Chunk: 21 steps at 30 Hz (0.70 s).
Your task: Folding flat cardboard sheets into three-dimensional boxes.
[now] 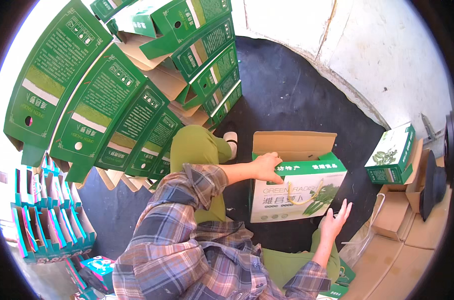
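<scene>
Bright daylight, strongest at far left of the frame where it blows out to white glare. White plaster wall (387,45) upper right sunlit. Dark floor mat (287,95) evenly lit, soft shadows. Heavy fisheye bending, black vignette corners. Mostly sharp centre.

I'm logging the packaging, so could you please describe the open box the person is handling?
The carton looks like cardboard, green and white outside with a leafy vegetable picture and a cord handle, plain brown inside. It stands upright on the dark floor, back flap raised. The left hand grips its top edge; the right hand is spread open beside its lower right corner.
</scene>
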Tool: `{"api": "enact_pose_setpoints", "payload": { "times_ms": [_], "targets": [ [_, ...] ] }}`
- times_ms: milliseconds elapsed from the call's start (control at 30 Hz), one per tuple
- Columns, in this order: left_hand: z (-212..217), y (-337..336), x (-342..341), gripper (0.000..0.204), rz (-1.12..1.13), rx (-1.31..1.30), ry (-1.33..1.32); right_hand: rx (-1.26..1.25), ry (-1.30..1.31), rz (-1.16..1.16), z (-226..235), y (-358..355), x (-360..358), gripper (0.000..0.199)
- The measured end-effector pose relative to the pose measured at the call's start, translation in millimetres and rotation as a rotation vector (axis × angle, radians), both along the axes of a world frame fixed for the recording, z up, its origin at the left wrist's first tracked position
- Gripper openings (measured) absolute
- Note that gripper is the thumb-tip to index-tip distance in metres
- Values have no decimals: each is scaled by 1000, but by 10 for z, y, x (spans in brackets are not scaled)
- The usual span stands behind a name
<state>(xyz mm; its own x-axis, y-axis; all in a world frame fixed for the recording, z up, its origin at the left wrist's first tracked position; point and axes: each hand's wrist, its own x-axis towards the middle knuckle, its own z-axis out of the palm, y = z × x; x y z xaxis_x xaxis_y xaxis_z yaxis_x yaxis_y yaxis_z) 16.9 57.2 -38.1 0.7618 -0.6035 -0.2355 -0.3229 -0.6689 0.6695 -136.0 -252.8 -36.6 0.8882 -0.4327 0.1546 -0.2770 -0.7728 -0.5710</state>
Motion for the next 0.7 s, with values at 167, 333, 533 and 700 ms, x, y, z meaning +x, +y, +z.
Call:
{"api": "enact_pose_setpoints", "payload": {
  "times_ms": [167,333,533,700],
  "targets": [
    [349,-1,121,77,124,-213,106,289,-193,-106,-34,-246,-54,51],
    [1012,57,231,78,381,-646,117,409,-164,-94,-62,-245,10,47],
    [2408,247,540,48,456,-1250,66,353,-164,-5,-134,-198,83,42],
    [3377,806,1092,39,357,-1491,-140,354,-114,6,-20,-92,173,41]
  ]
}}
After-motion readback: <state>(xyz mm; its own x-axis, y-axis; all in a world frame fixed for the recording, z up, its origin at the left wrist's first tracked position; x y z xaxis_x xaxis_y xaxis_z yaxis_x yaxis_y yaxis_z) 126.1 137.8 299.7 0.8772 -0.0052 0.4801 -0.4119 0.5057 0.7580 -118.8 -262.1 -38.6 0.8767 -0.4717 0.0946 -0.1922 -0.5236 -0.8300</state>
